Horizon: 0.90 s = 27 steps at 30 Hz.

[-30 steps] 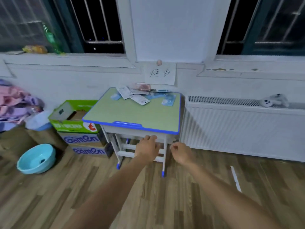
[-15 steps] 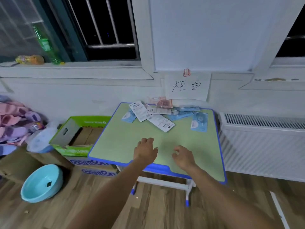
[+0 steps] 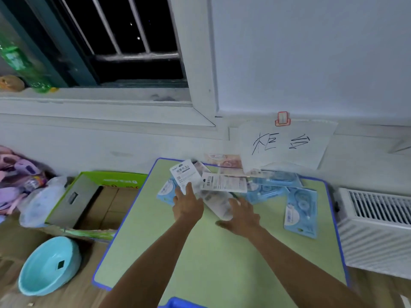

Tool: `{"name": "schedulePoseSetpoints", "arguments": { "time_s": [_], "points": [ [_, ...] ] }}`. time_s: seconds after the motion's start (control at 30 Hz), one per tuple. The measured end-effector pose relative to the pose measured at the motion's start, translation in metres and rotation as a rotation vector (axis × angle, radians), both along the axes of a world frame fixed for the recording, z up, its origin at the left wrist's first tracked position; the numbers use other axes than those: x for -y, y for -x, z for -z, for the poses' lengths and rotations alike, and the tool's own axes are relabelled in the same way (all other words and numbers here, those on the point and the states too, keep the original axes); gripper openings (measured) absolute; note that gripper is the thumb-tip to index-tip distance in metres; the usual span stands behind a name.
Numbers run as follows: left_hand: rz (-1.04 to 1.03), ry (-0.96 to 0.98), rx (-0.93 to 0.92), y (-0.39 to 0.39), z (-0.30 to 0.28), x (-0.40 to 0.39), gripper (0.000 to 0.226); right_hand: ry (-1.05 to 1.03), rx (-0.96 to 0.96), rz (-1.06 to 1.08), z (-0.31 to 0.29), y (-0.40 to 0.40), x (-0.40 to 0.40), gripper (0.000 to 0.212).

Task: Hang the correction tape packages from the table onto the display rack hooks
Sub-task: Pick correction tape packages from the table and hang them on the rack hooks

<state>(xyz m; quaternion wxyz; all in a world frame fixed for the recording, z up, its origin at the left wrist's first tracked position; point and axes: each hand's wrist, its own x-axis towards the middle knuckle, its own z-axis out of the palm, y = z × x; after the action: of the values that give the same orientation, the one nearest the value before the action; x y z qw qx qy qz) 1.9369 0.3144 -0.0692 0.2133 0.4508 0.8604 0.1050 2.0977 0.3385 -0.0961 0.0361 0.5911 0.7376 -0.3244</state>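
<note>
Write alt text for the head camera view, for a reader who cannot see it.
Two bare hands reach onto a pile of correction tape packages at the far end of a green table: the left hand and the right hand each rest open on white packages. Blue packages lie to the right. No display rack shows.

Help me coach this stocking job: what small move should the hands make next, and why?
Probably close the left hand on the white package under its fingertips. Both hands, the right hand too, are open over the pile on the table; nothing is gripped yet.
</note>
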Motion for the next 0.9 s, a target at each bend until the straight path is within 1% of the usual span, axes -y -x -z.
{"name": "schedulePoseSetpoints", "arguments": {
  "time_s": [0.07, 0.1, 0.17, 0.23, 0.3, 0.37, 0.4, 0.43, 0.5, 0.57, 0.6, 0.63, 0.67, 0.73, 0.77, 0.8, 0.83, 0.87, 0.9],
  "points": [
    [-0.009, 0.038, -0.011, 0.005, 0.007, -0.014, 0.061, 0.060, 0.101, -0.102, 0.009, 0.003, -0.003, 0.107],
    [-0.013, 0.059, -0.020, 0.007, 0.010, -0.020, 0.060, 0.060, 0.135, -0.145, 0.013, 0.003, -0.003, 0.111],
    [-0.012, 0.104, -0.047, 0.012, 0.012, -0.031, 0.060, 0.038, 0.184, -0.186, 0.017, 0.002, -0.005, 0.113],
    [-0.014, 0.137, -0.062, 0.016, 0.014, -0.040, 0.057, -0.002, 0.210, -0.188, 0.017, 0.000, -0.011, 0.106],
    [-0.054, 0.133, -0.028, 0.018, 0.014, -0.046, 0.050, -0.043, 0.214, -0.196, 0.014, -0.004, -0.017, 0.098],
    [-0.112, 0.072, 0.016, 0.019, 0.016, -0.048, 0.045, -0.042, 0.208, -0.207, 0.012, -0.008, -0.020, 0.093],
    [-0.145, 0.022, 0.035, 0.019, 0.017, -0.050, 0.045, -0.028, 0.190, -0.203, 0.011, -0.009, -0.021, 0.089],
    [-0.193, -0.037, 0.062, 0.019, 0.017, -0.052, 0.050, -0.014, 0.161, -0.194, 0.010, -0.010, -0.022, 0.084],
    [-0.290, -0.146, 0.152, 0.020, 0.016, -0.055, 0.068, -0.006, 0.063, -0.141, 0.007, -0.011, -0.023, 0.073],
    [-0.338, -0.217, 0.269, 0.023, 0.015, -0.057, 0.086, -0.029, -0.038, -0.055, 0.001, -0.013, -0.024, 0.059],
    [-0.348, -0.251, 0.327, 0.024, 0.015, -0.057, 0.087, -0.052, -0.058, -0.021, -0.003, -0.015, -0.024, 0.052],
    [-0.347, -0.280, 0.372, 0.026, 0.015, -0.056, 0.082, -0.089, -0.057, 0.015, -0.007, -0.017, -0.022, 0.044],
    [-0.337, -0.288, 0.394, 0.028, 0.015, -0.055, 0.072, -0.137, -0.050, 0.059, -0.011, -0.018, -0.020, 0.036],
    [-0.300, -0.269, 0.399, 0.033, 0.011, -0.053, 0.045, -0.224, -0.047, 0.169, -0.024, -0.019, -0.015, 0.024],
    [-0.277, -0.276, 0.398, 0.035, 0.008, -0.051, 0.036, -0.266, -0.057, 0.227, -0.031, -0.019, -0.012, 0.018],
    [-0.256, -0.301, 0.402, 0.038, 0.005, -0.048, 0.031, -0.306, -0.089, 0.282, -0.039, -0.018, -0.008, 0.013],
    [-0.243, -0.342, 0.413, 0.040, 0.001, -0.046, 0.029, -0.348, -0.151, 0.348, -0.046, -0.016, -0.004, 0.022],
    [-0.232, -0.394, 0.426, 0.043, -0.004, -0.041, 0.028, -0.383, -0.235, 0.411, -0.052, -0.014, 0.001, 0.036],
    [-0.222, -0.450, 0.434, 0.046, -0.009, -0.038, 0.025, -0.406, -0.342, 0.473, -0.059, -0.011, 0.008, 0.046]
  ]
}}
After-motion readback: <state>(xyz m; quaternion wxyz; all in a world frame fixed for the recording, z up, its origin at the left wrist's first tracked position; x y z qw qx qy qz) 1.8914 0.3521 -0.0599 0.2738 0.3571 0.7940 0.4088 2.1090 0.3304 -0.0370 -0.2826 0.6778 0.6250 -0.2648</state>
